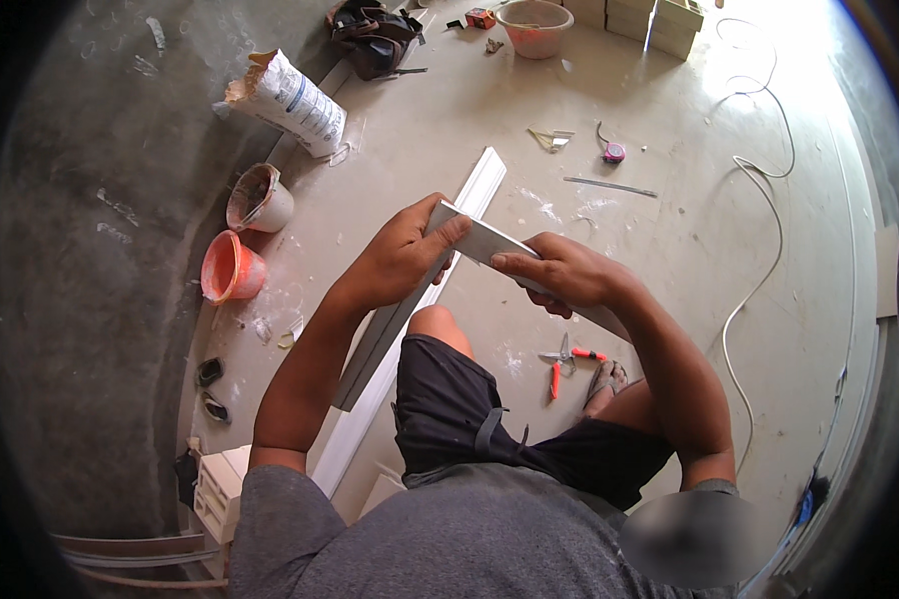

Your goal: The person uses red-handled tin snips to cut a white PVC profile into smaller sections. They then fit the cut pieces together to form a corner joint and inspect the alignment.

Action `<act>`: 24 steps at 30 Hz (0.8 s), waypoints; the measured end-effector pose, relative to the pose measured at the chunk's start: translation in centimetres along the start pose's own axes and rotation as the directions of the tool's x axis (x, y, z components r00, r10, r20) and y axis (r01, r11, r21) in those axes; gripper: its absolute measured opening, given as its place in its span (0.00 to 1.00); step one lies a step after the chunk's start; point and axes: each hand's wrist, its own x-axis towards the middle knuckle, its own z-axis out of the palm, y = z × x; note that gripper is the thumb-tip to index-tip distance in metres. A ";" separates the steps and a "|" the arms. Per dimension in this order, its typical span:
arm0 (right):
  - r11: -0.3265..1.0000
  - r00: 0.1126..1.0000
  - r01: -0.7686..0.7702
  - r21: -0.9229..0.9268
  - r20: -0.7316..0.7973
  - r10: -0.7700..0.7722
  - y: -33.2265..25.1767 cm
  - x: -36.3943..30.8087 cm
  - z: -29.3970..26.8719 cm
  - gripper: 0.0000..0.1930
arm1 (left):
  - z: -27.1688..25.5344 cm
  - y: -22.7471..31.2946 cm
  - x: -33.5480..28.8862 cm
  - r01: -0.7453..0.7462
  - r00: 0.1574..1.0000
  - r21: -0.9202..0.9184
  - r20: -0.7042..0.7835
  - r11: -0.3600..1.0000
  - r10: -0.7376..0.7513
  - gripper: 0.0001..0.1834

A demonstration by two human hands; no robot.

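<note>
My left hand [402,250] is closed around a grey trim strip [372,344] that slants down toward my left side. In my right hand [574,272] is a second, light-grey trim strip [491,236], gripped with the thumb on top; it runs off under my right forearm. The strips' ends meet at an angle in front of me, with my left thumb pressed near the joint. Whether they are fastened together I cannot tell. Under them a long white moulding [482,180] lies on the floor, partly hidden by my left hand and the grey strip.
Orange-handled cutters [566,361] lie by my foot. Ahead are a pink tape measure [613,153] and a thin metal strip [609,187]. An orange bucket [232,270], a white bucket [268,205] and a torn sack [295,108] stand along the left wall. A white cable [769,210] snakes down the right.
</note>
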 end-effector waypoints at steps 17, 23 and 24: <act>0.998 0.998 0.031 0.050 -0.049 -0.028 1.5 0.1 -0.6 0.33 | 0.8 -0.1 1.2 0.021 0.999 -0.089 0.042 0.996 -0.017 0.14; 0.998 0.999 0.032 0.060 -0.039 -0.029 1.5 -0.1 -0.9 0.34 | 0.7 -0.4 1.4 -0.028 0.997 -0.077 0.071 0.997 0.034 0.17; 0.997 0.999 0.034 0.066 -0.037 -0.031 1.6 -0.2 -0.9 0.34 | 0.7 -0.4 1.3 -0.038 0.997 -0.073 0.068 0.997 0.043 0.17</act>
